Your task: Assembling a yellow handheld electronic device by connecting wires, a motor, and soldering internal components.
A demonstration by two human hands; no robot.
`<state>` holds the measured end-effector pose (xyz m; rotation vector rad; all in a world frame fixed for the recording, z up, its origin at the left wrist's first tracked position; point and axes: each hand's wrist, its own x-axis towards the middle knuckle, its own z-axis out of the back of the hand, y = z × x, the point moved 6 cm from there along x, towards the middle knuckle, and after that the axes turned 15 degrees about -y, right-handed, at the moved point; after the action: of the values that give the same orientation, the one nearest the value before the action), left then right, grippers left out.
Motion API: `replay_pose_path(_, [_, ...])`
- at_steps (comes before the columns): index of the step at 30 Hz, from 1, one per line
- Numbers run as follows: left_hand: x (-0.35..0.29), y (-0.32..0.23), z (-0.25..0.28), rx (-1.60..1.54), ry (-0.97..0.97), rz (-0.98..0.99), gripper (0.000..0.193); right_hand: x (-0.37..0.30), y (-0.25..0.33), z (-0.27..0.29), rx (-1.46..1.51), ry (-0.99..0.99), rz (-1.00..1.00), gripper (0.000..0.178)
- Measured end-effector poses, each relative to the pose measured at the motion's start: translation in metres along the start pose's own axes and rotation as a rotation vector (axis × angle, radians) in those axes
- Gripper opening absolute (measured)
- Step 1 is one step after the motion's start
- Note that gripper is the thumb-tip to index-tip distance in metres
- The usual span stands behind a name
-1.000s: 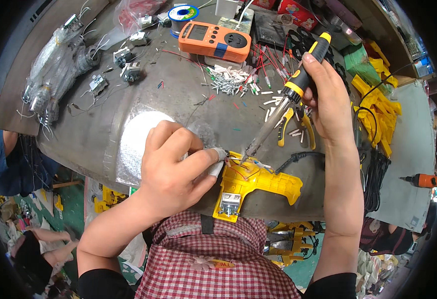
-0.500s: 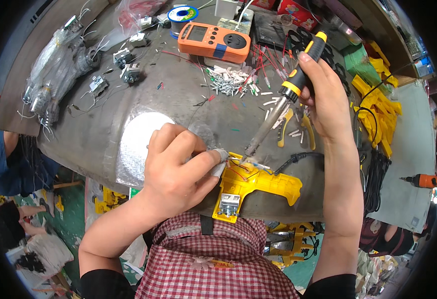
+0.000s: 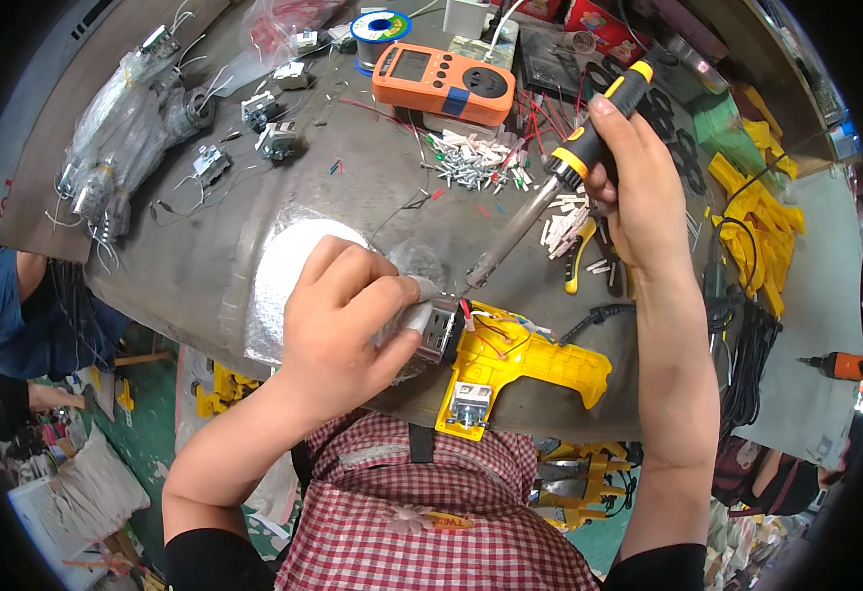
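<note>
My left hand (image 3: 338, 320) is closed in a pinch, pale covers on its thumb and index fingertips. A thin wire seems to stick out from the pinch. My right hand (image 3: 640, 187) grips the black and yellow handle of a soldering iron (image 3: 516, 236). The iron slants down to the left, its tip close to my left fingertips; whether they touch cannot be told. Just below those fingers sits a dark slotted metal part (image 3: 439, 330), partly hidden. Beside it lies an open yellow pistol-shaped housing (image 3: 535, 366) with wires inside and a small metal block (image 3: 469, 404) at its lower end.
Behind are an orange meter (image 3: 443, 84), a solder spool (image 3: 379, 28) and a pile of small white-sleeved parts (image 3: 476, 158). Yellow-handled pliers (image 3: 579, 258) lie near my right wrist. Bagged parts (image 3: 126, 138) lie left, yellow housings (image 3: 757, 217) right. A person sits at far left.
The iron's tip has left the yellow housing and come to my left fingertips. My left hand has drawn back a little from the housing, and the slotted part shows beside it.
</note>
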<state>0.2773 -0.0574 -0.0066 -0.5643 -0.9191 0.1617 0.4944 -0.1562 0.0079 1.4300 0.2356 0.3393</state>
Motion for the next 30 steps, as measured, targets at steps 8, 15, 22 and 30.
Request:
replay_pose_path(8, [0.004, 0.000, -0.003, 0.060, 0.039, -0.038, 0.031, -0.002, 0.004, 0.000, 0.071, -0.040, -0.007, 0.024])
replay_pose_path(15, [0.003, 0.000, -0.005, 0.055, 0.041, -0.037, 0.031, 0.001, -0.001, 0.004, 0.030, -0.008, 0.002, 0.025])
replay_pose_path(22, [0.003, 0.002, -0.007, 0.027, 0.013, -0.009, 0.024, 0.001, 0.000, 0.002, 0.042, -0.010, 0.000, 0.025])
replay_pose_path(30, [-0.002, 0.005, -0.004, 0.018, 0.061, 0.045, 0.028, -0.002, -0.003, 0.011, 0.049, -0.011, 0.001, 0.023])
